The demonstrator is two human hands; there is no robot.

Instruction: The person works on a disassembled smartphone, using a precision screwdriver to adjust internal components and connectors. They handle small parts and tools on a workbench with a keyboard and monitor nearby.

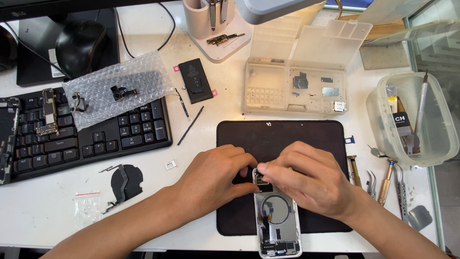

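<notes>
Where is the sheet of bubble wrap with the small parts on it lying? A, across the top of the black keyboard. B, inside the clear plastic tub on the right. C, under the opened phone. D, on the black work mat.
A: the bubble wrap lies across the upper part of the black keyboard, left of the black work mat, where both hands work on the opened phone.

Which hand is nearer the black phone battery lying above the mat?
Left. The left hand sits below the black rectangular battery, on the opened white phone frame; the right hand is farther right.
</notes>
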